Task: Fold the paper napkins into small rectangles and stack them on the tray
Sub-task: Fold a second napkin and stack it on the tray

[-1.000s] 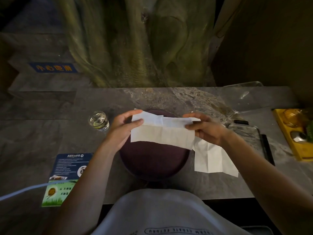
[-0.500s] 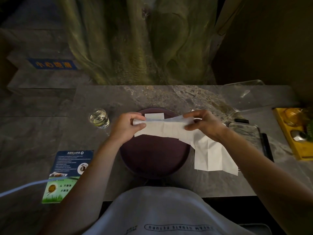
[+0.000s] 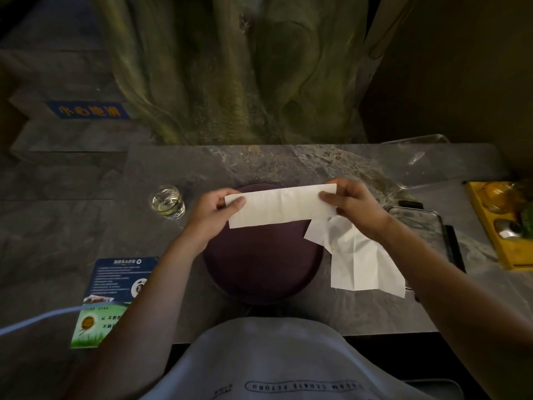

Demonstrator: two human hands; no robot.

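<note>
Holding a long white strip of folded napkin (image 3: 281, 207) in the air above the far half of the round dark purple tray (image 3: 261, 269), the person pinches one short end in each hand. The left hand (image 3: 215, 215) grips its end between thumb and fingers, and the right hand (image 3: 353, 207) does the same at the other end, so both grips are closed on the paper and the strip hangs taut and nearly level. A faint crease crosses its middle.

Judging by its shape, the strip needs at least one more fold across its length before it counts as a small rectangle. The tray surface that shows is bare, so nothing appears stacked yet, though the strip hides part of the far edge.

Several things could spoil the next fold. Thin paper pulled tight between two pinches may tear near the fingers. If the ends meet out of line, the rectangle will come out skewed. The unfolded napkins (image 3: 360, 258) lie loose on the marble table (image 3: 178, 163) just right of the tray, under the right wrist, and a careless sweep of that arm could drag them. A small glass of water (image 3: 168, 201) stands near the left hand; a knock there would wet the paper.
</note>
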